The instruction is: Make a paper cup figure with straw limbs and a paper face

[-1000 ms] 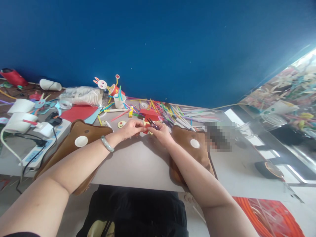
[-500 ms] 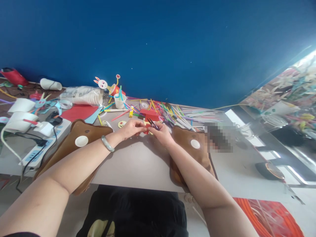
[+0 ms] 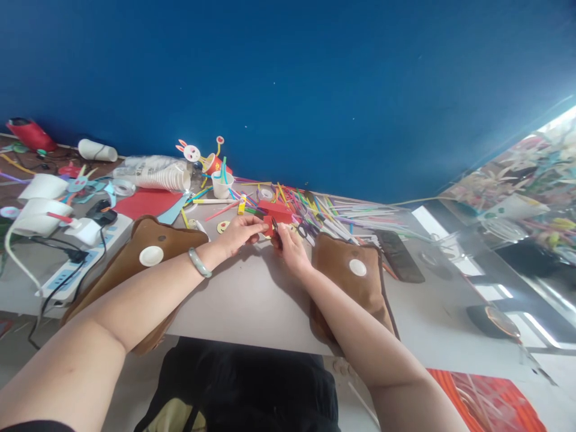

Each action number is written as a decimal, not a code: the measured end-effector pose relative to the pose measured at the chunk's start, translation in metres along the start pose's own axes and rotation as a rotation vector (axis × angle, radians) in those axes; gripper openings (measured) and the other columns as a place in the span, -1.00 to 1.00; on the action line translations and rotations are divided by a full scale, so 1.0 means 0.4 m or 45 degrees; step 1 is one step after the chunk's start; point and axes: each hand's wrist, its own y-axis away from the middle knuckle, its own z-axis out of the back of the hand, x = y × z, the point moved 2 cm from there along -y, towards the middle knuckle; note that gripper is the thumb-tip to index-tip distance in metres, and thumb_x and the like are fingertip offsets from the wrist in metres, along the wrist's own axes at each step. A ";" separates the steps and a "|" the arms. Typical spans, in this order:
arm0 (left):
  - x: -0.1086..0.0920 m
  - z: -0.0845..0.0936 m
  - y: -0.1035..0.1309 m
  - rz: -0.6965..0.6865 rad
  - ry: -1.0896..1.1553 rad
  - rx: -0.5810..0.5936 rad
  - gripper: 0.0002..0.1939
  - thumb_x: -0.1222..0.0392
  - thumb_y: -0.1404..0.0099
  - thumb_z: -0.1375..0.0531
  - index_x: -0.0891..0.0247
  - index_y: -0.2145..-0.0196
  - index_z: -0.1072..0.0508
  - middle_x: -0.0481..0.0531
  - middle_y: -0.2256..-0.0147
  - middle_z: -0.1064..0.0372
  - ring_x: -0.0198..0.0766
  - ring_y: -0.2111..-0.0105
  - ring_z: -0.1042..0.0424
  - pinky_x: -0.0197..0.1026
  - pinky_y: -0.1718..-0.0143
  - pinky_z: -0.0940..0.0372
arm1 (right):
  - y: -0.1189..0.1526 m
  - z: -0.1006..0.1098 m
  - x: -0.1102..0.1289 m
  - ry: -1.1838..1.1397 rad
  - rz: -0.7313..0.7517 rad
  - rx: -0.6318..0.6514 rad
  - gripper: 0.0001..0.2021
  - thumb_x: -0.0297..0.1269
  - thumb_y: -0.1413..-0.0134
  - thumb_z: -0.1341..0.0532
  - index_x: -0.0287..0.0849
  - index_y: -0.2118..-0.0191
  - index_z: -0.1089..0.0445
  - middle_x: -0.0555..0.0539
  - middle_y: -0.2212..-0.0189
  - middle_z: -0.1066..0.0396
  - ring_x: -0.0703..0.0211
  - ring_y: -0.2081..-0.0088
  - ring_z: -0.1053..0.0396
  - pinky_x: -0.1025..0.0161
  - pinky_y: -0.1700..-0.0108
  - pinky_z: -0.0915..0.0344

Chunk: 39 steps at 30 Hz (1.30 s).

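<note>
My left hand pinches a small piece of red paper between thumb and fingertips. My right hand is closed around dark scissors, whose blades meet the paper's right side; fingers hide most of the handles. Just behind the hands lies a larger folded piece of red paper. A round yellow smiley face cutout rests left of my left hand. A yellow glue stick stands behind it. Black loops, seemingly another pair of scissors, show beside my right hand.
Brown cushions lie under both forearms. Many coloured straws spread along the wall. White paper cups, a cup with straws and a rabbit craft stand behind. A power strip with cables is left; a black phone right.
My right hand has turned, bringing the scissors from above the fingers to the red paper's edge. The hands are slightly farther apart. The camera view has shifted a little.
</note>
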 end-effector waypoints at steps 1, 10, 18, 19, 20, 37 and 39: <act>0.000 0.000 0.001 0.000 0.006 -0.008 -0.78 0.15 -0.07 -0.38 0.29 0.50 -0.42 -0.12 0.61 -0.27 -0.48 0.65 -0.19 -0.35 0.61 0.01 | -0.001 -0.001 -0.001 -0.014 0.006 0.014 -0.37 0.50 -0.02 -0.05 -0.06 0.46 -0.13 0.07 0.58 -0.08 0.28 0.59 0.02 0.25 0.56 0.06; 0.004 0.000 0.002 -0.068 -0.028 -0.013 -0.75 0.10 -0.07 -0.38 0.29 0.50 -0.43 -0.13 0.62 -0.26 -0.48 0.64 -0.19 -0.34 0.60 0.01 | 0.003 -0.011 -0.006 -0.047 0.023 0.036 -0.39 0.48 -0.06 -0.05 -0.06 0.45 -0.15 0.08 0.62 -0.06 0.27 0.61 0.01 0.23 0.56 0.03; 0.007 0.000 0.003 -0.080 -0.049 -0.022 -0.78 0.11 -0.09 -0.35 0.29 0.50 -0.45 -0.11 0.62 -0.26 -0.46 0.63 -0.20 -0.34 0.58 0.00 | 0.005 -0.014 0.001 -0.015 0.051 0.043 -0.43 0.40 -0.15 -0.02 -0.06 0.45 -0.17 0.06 0.64 -0.08 0.25 0.62 0.01 0.22 0.58 0.04; 0.008 0.000 0.003 -0.082 -0.045 -0.022 -0.79 0.11 -0.09 -0.35 0.29 0.49 -0.45 -0.12 0.62 -0.25 -0.46 0.63 -0.19 -0.33 0.58 0.00 | 0.004 -0.015 0.000 -0.020 0.049 0.042 -0.43 0.40 -0.15 -0.02 -0.06 0.44 -0.18 0.06 0.63 -0.08 0.25 0.61 0.01 0.23 0.58 0.05; 0.008 0.000 0.003 -0.086 -0.042 -0.022 -0.79 0.11 -0.09 -0.35 0.29 0.49 -0.45 -0.12 0.63 -0.24 -0.46 0.63 -0.19 -0.33 0.58 0.00 | 0.003 -0.015 -0.002 -0.029 0.046 0.041 -0.43 0.41 -0.14 -0.02 -0.06 0.44 -0.19 0.06 0.63 -0.07 0.26 0.61 0.02 0.23 0.59 0.06; 0.006 -0.006 0.007 -0.127 0.019 0.004 -0.75 0.07 -0.06 -0.38 0.30 0.46 -0.47 -0.09 0.54 -0.38 -0.48 0.62 -0.20 -0.33 0.57 -0.05 | 0.015 0.007 0.013 0.015 0.163 -0.144 -0.66 0.05 0.02 -0.35 -0.15 0.36 -0.42 0.05 0.53 -0.34 0.33 0.57 -0.13 0.32 0.54 -0.09; 0.007 -0.009 0.009 -0.129 -0.004 0.011 -0.76 0.08 -0.06 -0.37 0.30 0.46 -0.47 -0.08 0.53 -0.39 -0.48 0.62 -0.21 -0.33 0.57 -0.05 | 0.014 0.008 0.011 0.007 0.161 -0.150 -0.70 0.01 0.00 -0.34 -0.14 0.37 -0.42 0.06 0.55 -0.32 0.33 0.57 -0.12 0.32 0.53 -0.08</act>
